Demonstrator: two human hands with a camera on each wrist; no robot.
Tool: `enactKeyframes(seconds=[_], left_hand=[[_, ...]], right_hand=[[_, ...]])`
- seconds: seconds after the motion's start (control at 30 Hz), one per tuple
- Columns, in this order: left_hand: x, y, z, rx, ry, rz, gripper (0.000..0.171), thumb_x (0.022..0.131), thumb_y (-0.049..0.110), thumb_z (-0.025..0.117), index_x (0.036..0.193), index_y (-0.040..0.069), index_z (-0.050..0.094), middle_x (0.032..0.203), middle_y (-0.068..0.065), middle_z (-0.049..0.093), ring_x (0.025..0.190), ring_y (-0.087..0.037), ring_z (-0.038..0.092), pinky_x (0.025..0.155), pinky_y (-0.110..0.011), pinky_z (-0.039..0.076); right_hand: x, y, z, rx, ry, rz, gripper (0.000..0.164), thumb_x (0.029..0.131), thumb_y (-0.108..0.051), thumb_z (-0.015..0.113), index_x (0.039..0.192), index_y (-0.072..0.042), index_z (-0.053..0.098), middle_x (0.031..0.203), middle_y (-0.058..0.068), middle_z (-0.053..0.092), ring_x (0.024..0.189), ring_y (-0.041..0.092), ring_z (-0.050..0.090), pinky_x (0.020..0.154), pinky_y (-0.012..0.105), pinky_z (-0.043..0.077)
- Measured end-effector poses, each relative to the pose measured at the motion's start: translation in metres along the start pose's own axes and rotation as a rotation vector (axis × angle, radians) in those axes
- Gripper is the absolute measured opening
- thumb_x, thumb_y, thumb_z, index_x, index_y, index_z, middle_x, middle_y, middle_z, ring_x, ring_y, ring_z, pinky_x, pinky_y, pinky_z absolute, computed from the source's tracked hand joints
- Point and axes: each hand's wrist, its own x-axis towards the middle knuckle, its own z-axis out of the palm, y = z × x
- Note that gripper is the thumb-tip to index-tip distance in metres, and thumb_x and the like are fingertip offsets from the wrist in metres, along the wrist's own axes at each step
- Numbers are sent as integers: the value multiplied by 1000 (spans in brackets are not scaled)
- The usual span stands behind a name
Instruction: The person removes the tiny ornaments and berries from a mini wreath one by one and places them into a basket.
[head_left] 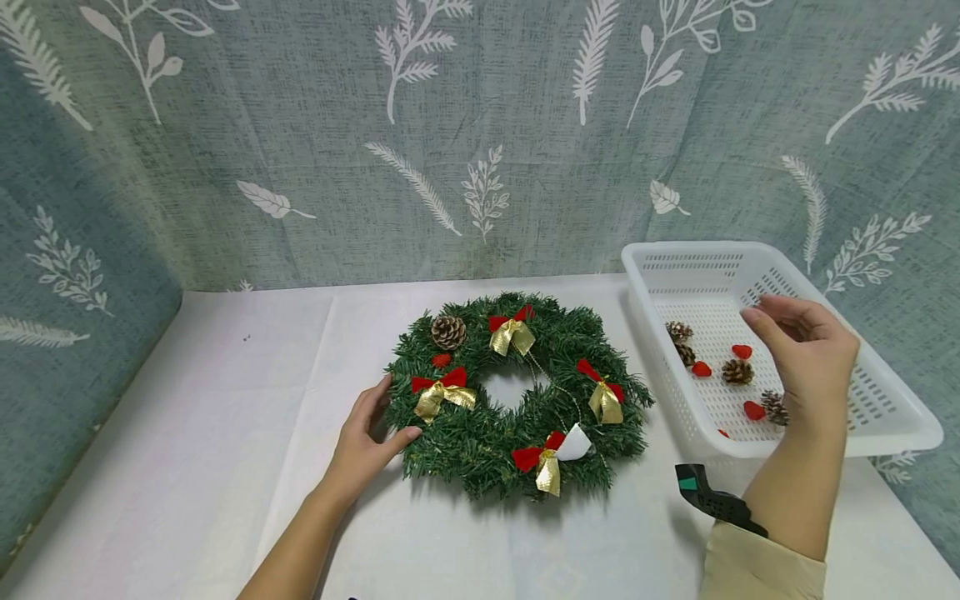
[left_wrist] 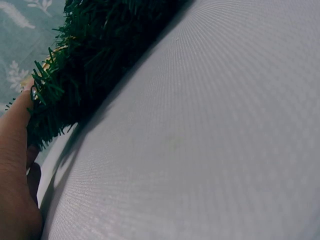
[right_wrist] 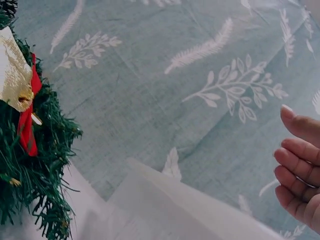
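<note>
A green Christmas wreath [head_left: 480, 450] lies flat on the white tablecloth, with several red-and-gold bows, a pinecone [head_left: 448, 332] and a small red ornament [head_left: 442, 360] at its upper left. My left hand [head_left: 366, 442] grips the wreath's left edge, thumb over the needles; the fingertips are partly hidden by it. In the left wrist view the thumb [left_wrist: 17, 117] presses along the foliage. Over the white plastic basket [head_left: 708, 429] hovers my right hand [head_left: 813, 350], its fingers loosely bent. The right wrist view shows a gap between thumb [right_wrist: 300, 122] and fingers, with nothing held.
Inside the basket lie several pinecones [head_left: 738, 372] and small red ornaments [head_left: 753, 410]. A white tag-like piece [head_left: 574, 443] sits beside the wreath's front bow, and a thin gold beaded string [head_left: 551, 383] crosses the ring. Patterned green fabric [head_left: 322, 125] stands behind the table.
</note>
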Motion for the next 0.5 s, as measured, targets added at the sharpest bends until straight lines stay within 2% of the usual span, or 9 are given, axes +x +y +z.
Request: enactKeyframes(seconds=[0.23,0.4,0.5], left_hand=[[1,-3,1,8,0,9,81,83,10,73,150,11,27,137,-12,41,131,-31,37,109,-47,29],[1,-4,1,34,6,17,81,83,12,73,150,12,27,136,-11,42,130,-32,39,108,-47,31],[0,-4,0,38,7,16,81,83,12,73,150,12,27,136,-11,42,130,-32,39,108,-46,32]], right_hand=[[-5,-4,12,169,-49,-28,21,71,10,76,90,6,71,89,8,70,82,16,65,72,16,55],[-9,-7,20,210,-75,-29,21,72,9,76,92,7,70,90,10,69,82,18,65,73,17,55],[-12,-7,25,241,-97,-57,20,73,12,74,93,10,69,89,11,69,81,18,65,73,18,55]])
